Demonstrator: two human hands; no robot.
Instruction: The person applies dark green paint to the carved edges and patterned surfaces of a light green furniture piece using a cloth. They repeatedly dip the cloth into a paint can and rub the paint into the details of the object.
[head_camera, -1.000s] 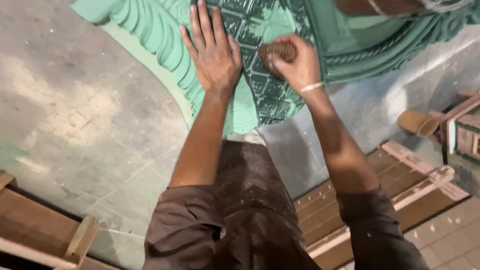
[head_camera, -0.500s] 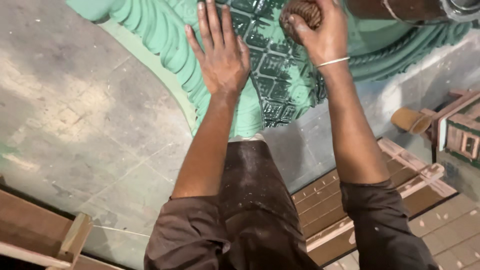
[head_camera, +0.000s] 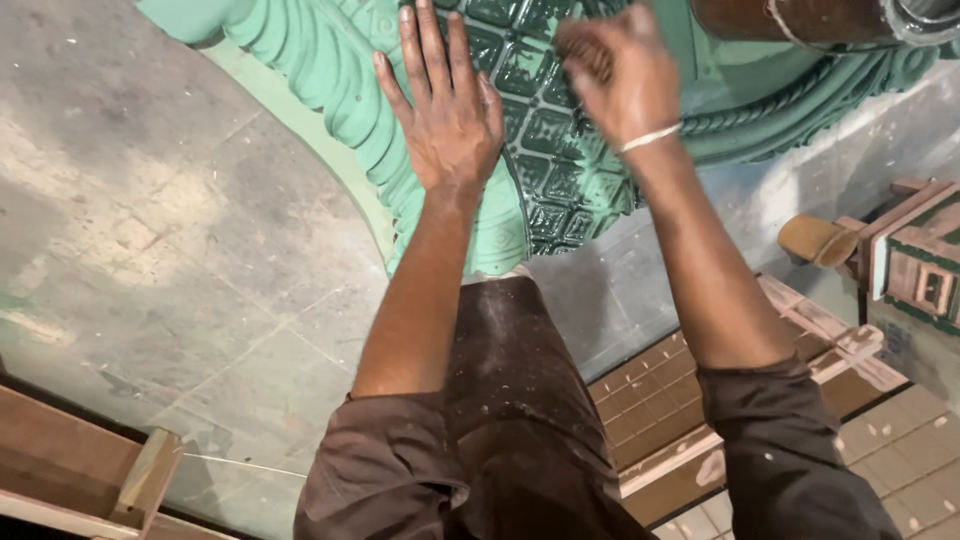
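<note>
The left hand (head_camera: 447, 112) lies flat, fingers spread, on a green carved panel (head_camera: 530, 130) with a grid of square relief tiles and a ribbed, rounded edge. The right hand (head_camera: 618, 75), blurred, is closed around a small brown pad (head_camera: 585, 48) pressed against the panel's upper part; a pale bangle (head_camera: 650, 137) sits on that wrist. The panel rests on a grey stone floor (head_camera: 150, 230). Brown sleeves and dusty brown trousers (head_camera: 510, 400) fill the lower middle. Wooden frames (head_camera: 700, 400) lie to the right, a wooden block (head_camera: 145, 475) at lower left.
</note>
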